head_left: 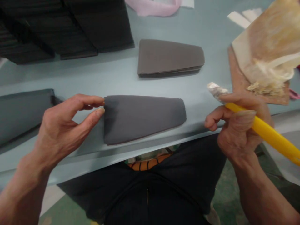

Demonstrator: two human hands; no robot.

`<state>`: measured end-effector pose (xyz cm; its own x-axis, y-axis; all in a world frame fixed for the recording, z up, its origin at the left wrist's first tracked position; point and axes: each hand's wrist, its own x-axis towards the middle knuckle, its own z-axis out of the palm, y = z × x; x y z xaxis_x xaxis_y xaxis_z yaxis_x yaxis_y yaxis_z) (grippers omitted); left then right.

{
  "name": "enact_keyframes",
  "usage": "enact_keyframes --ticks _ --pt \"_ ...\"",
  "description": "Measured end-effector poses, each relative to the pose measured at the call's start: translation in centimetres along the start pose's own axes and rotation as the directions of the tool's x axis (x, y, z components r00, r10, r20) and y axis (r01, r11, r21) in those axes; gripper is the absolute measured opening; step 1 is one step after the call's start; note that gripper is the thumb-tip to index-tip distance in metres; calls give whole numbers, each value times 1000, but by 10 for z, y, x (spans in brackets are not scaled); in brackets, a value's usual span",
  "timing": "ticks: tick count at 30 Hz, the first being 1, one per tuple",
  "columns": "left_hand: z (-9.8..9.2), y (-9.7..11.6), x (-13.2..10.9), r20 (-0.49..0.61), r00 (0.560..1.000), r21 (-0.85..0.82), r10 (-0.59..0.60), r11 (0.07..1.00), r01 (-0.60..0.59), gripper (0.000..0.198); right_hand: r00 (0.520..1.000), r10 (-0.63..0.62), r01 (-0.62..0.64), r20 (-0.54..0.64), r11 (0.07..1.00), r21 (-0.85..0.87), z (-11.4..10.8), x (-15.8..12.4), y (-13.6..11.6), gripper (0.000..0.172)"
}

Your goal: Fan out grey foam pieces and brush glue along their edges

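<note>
In front of me on the table lies a tapered dark grey panel, with layered edges like a small stack. My left hand is at its wide left edge. Thumb and forefinger are apart there, with the fingertips at or just touching the edge. In my right hand is a yellow-handled brush, gripped between thumb and fingers. The brush's tip is whitish and crusted, pointing up and left, clear of the panel. Behind the panel sits a similar brownish-grey stack of tapered pieces.
Tall black stacks stand at the back left. A dark grey-green piece lies at the left. At the right, a stained, glue-crusted container rests on a brown board. Pink material is at the back. The light blue tabletop's front edge is near my lap.
</note>
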<state>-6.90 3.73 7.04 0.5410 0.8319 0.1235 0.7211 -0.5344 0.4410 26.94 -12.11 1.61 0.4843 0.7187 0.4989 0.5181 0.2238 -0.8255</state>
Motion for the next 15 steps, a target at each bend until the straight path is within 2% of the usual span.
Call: enact_keyframes --ticks 4,7,15 --pt "-1 -10 -16 -9 999 -3 -34 999 34 38 999 -39 39 -7 999 28 6 0 -4 40" --pt "-1 -16 -24 9 999 -29 -49 998 50 38 999 -17 16 35 999 46 5 -3 -6 40" --pt "0 -17 -35 30 998 -81 -61 995 64 38 994 -4 7 113 1000 -23 6 -10 -13 34"
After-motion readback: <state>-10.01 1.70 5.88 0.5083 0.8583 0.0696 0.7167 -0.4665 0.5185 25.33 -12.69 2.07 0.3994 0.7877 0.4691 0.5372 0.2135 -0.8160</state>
